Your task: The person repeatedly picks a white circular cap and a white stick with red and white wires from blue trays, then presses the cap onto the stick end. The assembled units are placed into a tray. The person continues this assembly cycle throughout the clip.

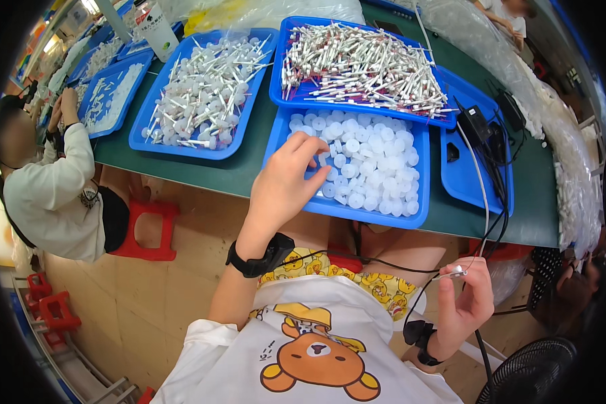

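My left hand (286,176) reaches over the left side of a blue tray (273,143) filled with small translucent white round plastic caps (377,161). Its thumb and forefinger are apart, and a cap shows in the gap between them, not visibly gripped. Off to the right, beyond the table's near edge, my right hand (466,299) pinches a small white stick-like part (455,271) between thumb and fingertips. Both wrists wear black bands with a dark device.
A blue tray of white sticks (363,64) overlaps the cap tray's far edge. Left of it stands a blue tray of capped sticks (202,94). Black adapters and cables (481,128) lie over a blue tray at right. A co-worker (54,182) sits at left; a fan (528,370) stands lower right.
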The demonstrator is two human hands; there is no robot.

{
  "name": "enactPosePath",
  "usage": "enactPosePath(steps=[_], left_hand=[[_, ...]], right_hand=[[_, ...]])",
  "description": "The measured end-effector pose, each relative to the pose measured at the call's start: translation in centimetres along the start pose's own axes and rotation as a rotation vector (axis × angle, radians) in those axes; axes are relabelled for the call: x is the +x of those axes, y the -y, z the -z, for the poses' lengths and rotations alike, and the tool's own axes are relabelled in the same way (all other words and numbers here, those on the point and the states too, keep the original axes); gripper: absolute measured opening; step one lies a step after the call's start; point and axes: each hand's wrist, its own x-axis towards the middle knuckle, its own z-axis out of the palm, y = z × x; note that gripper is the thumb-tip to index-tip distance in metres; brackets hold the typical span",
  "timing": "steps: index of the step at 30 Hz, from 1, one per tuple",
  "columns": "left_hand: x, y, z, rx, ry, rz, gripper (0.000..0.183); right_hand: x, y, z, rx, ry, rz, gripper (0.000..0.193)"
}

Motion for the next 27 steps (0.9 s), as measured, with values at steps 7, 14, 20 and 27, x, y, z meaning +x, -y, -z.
enactPosePath(steps=[7,14,20,27], left_hand=[[0.1,0.2,-0.2,0.013,-0.025,-0.024,0.022],[-0.1,0.4,0.1,0.046,-0.06,-0.074,0.022],[-0.1,0.4,-0.1,0.027,-0.047,-0.068,0.022],[0.0,-0.3,0.0,0.045,-0.036,-0.023,0.021]], right_hand=[[-0.9,-0.8,0.2,0.016,-0.056,0.0,0.021],[-1.6,-1.3,1.0,-0.007,-0.186,-0.127,0.019],[-1.6,-2.5,1.1,0.111,-0.28,-0.134,0.016],[-1.4,-3.0,0.6,0.212,-0.207,-0.22,0.02]])
